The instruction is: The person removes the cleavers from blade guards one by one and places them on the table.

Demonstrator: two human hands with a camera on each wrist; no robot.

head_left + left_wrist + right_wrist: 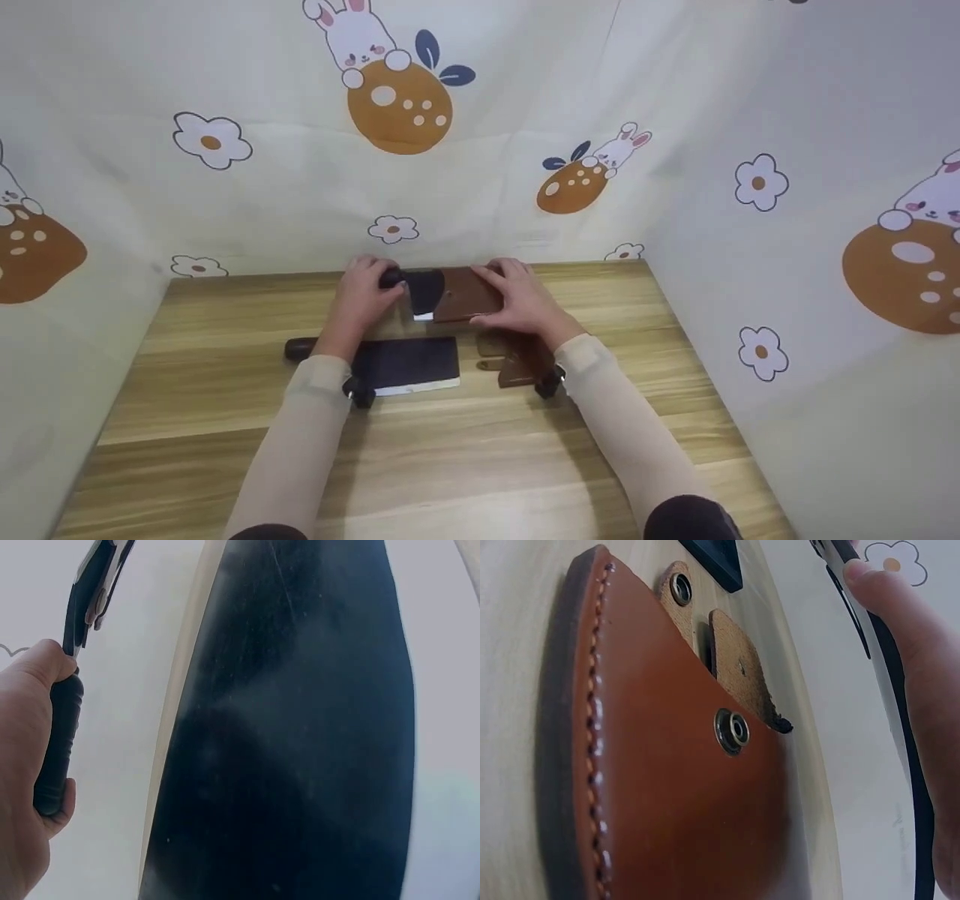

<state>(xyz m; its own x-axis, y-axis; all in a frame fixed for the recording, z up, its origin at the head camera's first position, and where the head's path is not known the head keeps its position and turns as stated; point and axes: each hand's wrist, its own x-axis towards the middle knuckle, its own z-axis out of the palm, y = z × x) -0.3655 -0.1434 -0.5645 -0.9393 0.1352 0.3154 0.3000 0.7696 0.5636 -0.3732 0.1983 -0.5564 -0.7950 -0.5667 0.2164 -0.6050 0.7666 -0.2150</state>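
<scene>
The job looked unfinished: near the worktop's (480, 472) far edge the left hand (364, 292) gripped a partly sheathed cleaver (425, 291), the right hand (523, 296) its sheath (463, 294), while a second cleaver (412, 361) lay bare by another sheath (517, 369).

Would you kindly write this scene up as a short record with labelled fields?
Left hand: holds the black handle of the far cleaver
Right hand: grips the brown sheath on that cleaver
Coverage: partial; some blade shows between handle and sheath
Second cleaver: lies unsheathed, nearer the person, handle pointing left
Loose sheath: brown, stitched, with metal snap parts; lies right of the second cleaver
Surface: wood-grain table
Backdrop: pale, printed with rabbits and flowers
</scene>
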